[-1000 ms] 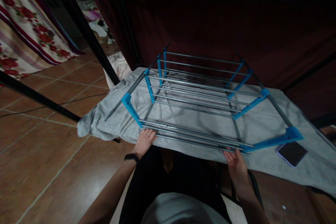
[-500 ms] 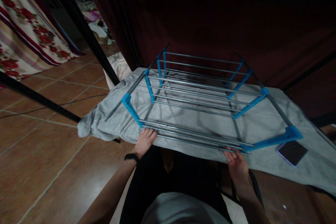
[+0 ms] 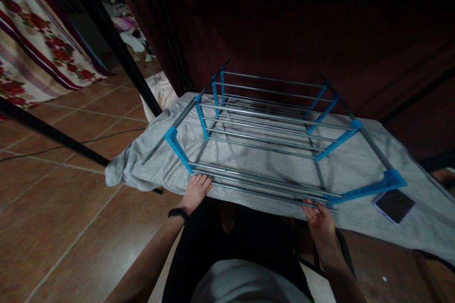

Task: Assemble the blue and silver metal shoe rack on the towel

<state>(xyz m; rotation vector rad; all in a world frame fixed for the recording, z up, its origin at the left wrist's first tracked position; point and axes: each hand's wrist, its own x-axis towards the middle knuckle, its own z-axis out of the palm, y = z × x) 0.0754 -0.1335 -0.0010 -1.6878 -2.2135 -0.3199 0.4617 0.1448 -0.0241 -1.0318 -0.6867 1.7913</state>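
A shoe rack of grey metal tubes with blue plastic brackets (image 3: 366, 188) lies on a grey blanket (image 3: 273, 163) across the bed. Several tubes run side by side along its near edge. My left hand (image 3: 196, 192) is closed over the left end of the nearest metal tube (image 3: 256, 191), its fingers on top. Palm turned up, my right hand (image 3: 322, 225) curls its fingers around the right end of that tube, just by the near right bracket. My right fingertips are partly hidden among the tubes.
A phone (image 3: 394, 205) lies on the blanket at the right, beside the near right bracket. Black bed-frame bars (image 3: 53, 132) cross at the left. Dark red curtains (image 3: 270, 33) hang behind the rack. A thin cable (image 3: 71, 147) runs over the tiled floor.
The right side of the rack has shifted very slightly to the left. Both hands keep their places on the front tube.
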